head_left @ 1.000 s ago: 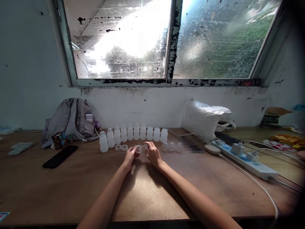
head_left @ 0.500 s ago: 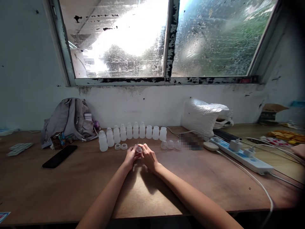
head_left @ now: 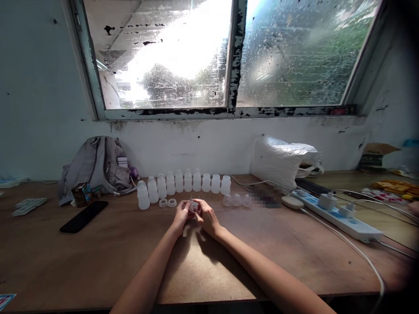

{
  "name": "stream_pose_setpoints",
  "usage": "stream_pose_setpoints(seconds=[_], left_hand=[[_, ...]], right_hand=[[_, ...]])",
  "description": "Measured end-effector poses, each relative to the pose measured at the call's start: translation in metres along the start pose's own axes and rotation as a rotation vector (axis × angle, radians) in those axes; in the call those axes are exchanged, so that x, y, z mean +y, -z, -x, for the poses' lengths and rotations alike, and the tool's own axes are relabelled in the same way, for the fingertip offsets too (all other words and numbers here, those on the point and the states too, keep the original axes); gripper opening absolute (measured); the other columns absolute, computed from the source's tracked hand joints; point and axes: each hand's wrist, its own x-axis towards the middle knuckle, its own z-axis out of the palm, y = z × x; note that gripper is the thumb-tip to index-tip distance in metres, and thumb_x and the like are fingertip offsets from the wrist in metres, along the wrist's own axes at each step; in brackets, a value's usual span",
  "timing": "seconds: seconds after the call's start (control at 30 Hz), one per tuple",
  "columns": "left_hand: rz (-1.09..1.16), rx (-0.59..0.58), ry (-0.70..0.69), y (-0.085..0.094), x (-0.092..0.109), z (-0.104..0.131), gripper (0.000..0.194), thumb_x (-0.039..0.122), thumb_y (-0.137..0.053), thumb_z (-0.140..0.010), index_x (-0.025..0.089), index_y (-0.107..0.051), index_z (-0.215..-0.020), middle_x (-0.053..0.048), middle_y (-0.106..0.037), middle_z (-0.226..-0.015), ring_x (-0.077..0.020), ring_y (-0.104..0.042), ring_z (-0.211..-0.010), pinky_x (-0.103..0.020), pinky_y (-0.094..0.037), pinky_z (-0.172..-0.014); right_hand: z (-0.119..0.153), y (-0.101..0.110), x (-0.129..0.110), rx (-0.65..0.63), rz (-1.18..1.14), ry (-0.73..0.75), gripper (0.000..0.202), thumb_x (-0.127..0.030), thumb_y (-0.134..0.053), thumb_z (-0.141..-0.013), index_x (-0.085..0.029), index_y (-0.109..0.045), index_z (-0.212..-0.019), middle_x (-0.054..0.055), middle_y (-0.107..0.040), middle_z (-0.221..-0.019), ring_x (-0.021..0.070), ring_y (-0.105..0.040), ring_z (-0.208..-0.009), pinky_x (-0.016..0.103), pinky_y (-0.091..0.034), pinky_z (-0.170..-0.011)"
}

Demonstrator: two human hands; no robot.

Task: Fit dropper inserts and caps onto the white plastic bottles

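Both hands meet above the table in front of a row of frosted baby bottles [head_left: 162, 186]. A small translucent baby bottle nipple [head_left: 193, 206] is between them, and part of it looks like a round ring. My left hand [head_left: 182, 214] grips it from the left with closed fingers. My right hand [head_left: 207, 216] holds its right side, thumb and fingers pressed to it. Thin clear tips show just behind my fingers; what they belong to is hidden. Two collar rings [head_left: 167, 203] lie left of my hands. Three clear domed caps [head_left: 236, 200] lie to the right.
Most bottles have tops on; three at the right end [head_left: 215, 183] are uncovered. A black phone [head_left: 84, 216], small box [head_left: 81, 194] and grey backpack [head_left: 94, 168] are left. Right are a white plastic bag [head_left: 276, 161], a power strip [head_left: 347, 220] with cables, and another person's hand [head_left: 413, 209].
My fingers have shifted around the nipple, and its ring-like part now faces me more. The view has moved slightly. The other person's hand at the right has drawn back.
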Motion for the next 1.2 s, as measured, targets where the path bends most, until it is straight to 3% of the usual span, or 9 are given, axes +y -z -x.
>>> stream_pose_setpoints(seconds=[0.13,0.33,0.77,1.2], left_hand=[[-0.090,-0.028,-0.066,0.000,-0.004,-0.001,0.031,0.044,-0.055,-0.071,0.016,-0.051,-0.084,-0.005,-0.059,-0.078,-0.0119,-0.059,-0.058,-0.023,-0.049,-0.052],[-0.219,-0.157,-0.139,-0.005,-0.006,0.004,0.033,0.047,-0.051,-0.072,0.017,-0.052,-0.086,-0.004,-0.060,-0.070,-0.0128,-0.059,-0.058,-0.025,-0.050,-0.055],[-0.323,-0.158,0.075,-0.015,-0.002,0.009,0.024,0.035,-0.038,-0.081,0.022,-0.044,-0.100,-0.003,-0.056,-0.080,-0.0100,-0.058,-0.050,-0.017,-0.042,-0.040],[-0.282,-0.135,0.107,-0.021,-0.003,0.016,0.027,0.043,-0.038,-0.080,0.022,-0.042,-0.097,-0.005,-0.055,-0.087,-0.0081,-0.055,-0.041,-0.017,-0.040,-0.035]], right_hand=[[-0.004,0.002,0.006,0.110,-0.014,-0.165,0.033,-0.022,-0.048,-0.069,-0.016,-0.046,-0.102,0.007,-0.052,-0.091,0.0161,-0.051,-0.077,0.030,-0.042,-0.071],[-0.009,0.001,0.022,-0.003,-0.147,-0.367,0.011,-0.025,-0.049,-0.065,-0.018,-0.046,-0.072,0.000,-0.052,-0.065,0.0127,-0.050,-0.060,0.024,-0.038,-0.058],[-0.015,-0.003,0.034,-0.003,-0.131,-0.407,0.009,-0.020,-0.048,-0.058,-0.019,-0.039,-0.059,-0.004,-0.045,-0.054,0.0103,-0.042,-0.053,0.020,-0.030,-0.050],[-0.016,-0.005,0.035,0.020,-0.100,-0.420,0.010,-0.017,-0.047,-0.056,-0.019,-0.037,-0.055,-0.005,-0.042,-0.051,0.0096,-0.039,-0.051,0.020,-0.028,-0.048]])
